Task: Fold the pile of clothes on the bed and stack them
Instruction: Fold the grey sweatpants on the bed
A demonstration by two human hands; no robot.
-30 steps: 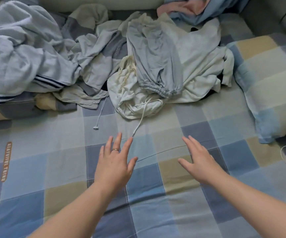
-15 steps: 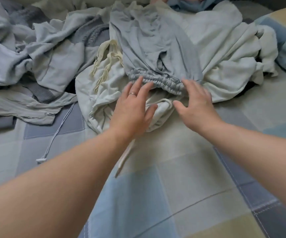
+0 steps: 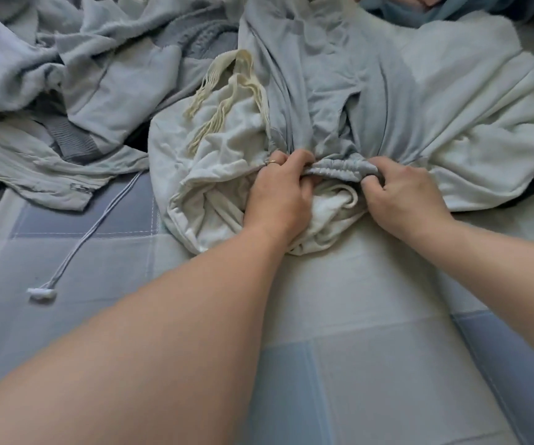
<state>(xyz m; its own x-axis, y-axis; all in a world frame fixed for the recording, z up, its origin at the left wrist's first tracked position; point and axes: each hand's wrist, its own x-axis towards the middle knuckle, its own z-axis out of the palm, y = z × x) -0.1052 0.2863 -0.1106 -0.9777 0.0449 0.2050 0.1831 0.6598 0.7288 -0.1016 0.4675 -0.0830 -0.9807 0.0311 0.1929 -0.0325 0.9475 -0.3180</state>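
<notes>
A pile of clothes lies across the far part of the bed. On top of it is a pair of grey-blue trousers [image 3: 320, 78] with a gathered elastic waistband [image 3: 342, 167] facing me. My left hand [image 3: 280, 194] grips the waistband's left end and my right hand [image 3: 400, 194] grips its right end, fingers curled round the fabric. Under the trousers lies a white garment [image 3: 214, 168] with cream fringe [image 3: 224, 101], and a white fleecy piece [image 3: 483, 130] spreads to the right.
The checked bedsheet [image 3: 339, 316] stretches between me and the pile. Grey and pale blue garments [image 3: 105, 78] are heaped at the left, with a drawstring [image 3: 95, 226] trailing onto the sheet. Pink and blue fabric [image 3: 419, 4] shows at the top edge.
Both hands reached forward from over the bare sheet to the pile, then closed on the trousers' waistband. My view moved closer to the clothes.
</notes>
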